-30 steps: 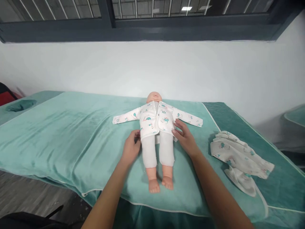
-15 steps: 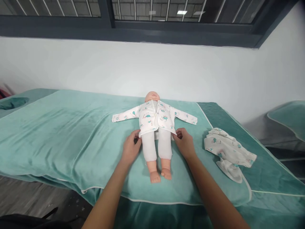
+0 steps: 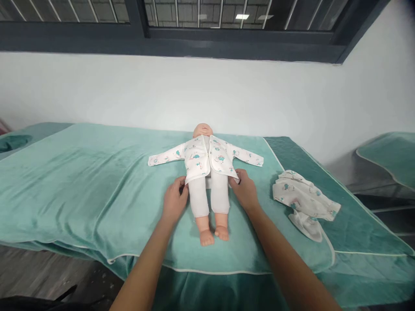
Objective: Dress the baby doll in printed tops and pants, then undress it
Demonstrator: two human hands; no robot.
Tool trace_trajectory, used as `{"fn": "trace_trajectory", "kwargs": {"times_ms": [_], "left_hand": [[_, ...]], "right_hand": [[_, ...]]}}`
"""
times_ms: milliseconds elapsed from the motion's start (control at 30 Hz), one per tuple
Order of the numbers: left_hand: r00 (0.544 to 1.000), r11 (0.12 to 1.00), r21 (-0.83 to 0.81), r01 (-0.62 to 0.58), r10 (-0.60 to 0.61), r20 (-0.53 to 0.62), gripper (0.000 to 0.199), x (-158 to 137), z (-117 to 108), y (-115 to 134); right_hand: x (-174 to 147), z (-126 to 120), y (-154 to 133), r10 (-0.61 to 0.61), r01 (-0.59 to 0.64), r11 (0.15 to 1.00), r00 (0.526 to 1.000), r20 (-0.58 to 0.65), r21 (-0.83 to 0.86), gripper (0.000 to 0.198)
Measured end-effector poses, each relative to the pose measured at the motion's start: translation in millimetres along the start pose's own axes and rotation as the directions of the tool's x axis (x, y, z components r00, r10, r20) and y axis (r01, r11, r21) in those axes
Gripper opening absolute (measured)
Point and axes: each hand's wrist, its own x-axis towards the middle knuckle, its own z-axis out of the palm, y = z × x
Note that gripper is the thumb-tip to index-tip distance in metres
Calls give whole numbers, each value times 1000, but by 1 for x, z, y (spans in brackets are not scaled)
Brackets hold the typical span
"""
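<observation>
- Our arms (image 3: pixel 151 252) reach forward, angled inward.
- Our left hand (image 3: pixel 175 199) curls, its grip pinching the jacket (image 3: pixel 198 160) hem.
- Our right hand (image 3: pixel 245 190) pinches the hem's opposite corner.
- The doll (image 3: pixel 203 129) lies between them, on the bed (image 3: pixel 81 185).

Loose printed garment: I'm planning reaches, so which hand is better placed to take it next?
Probably the right hand, once free: nearer the garment, on the same side of the doll; the left hand is opposite.
</observation>
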Motion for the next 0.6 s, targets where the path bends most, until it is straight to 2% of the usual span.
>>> {"fn": "trace_trajectory", "kwargs": {"times_ms": [100, 200, 300, 367, 433, 533, 600], "left_hand": [[995, 999, 20, 48, -46, -91, 24, 1, 1, -1], [959, 989, -47, 141, -149, -240, 18, 0, 1, -3], [950, 988, -24, 152, -152, -273, 16, -2, 1, -5], [952, 996, 16, 91, -83, -296, 20, -3, 2, -6], [951, 997, 72, -21, 42, -306, 25, -3, 3, -4], [934, 973, 148, -177, 213, -287, 24, 3, 6, 0], [921, 965, 151, -214, 251, -298, 21, 12, 9, 3]], "right_hand": [[0, 0, 0, -9, 11, 996, 1000, 23, -90, 29], [0, -1, 1, -16, 17, 996, 1000, 17, -86, 30], [-1, 1, 4, -48, 47, 998, 998, -40, -40, 31], [-1, 2, 5, -135, 137, 990, 984, -115, 15, 38], [-1, 3, 3, -285, 296, 955, 943, -169, 37, 42], [2, 6, -4, -478, 489, 872, 864, -156, 37, 34], [7, 9, -9, -505, 519, 851, 850, -151, 82, 27]]}}
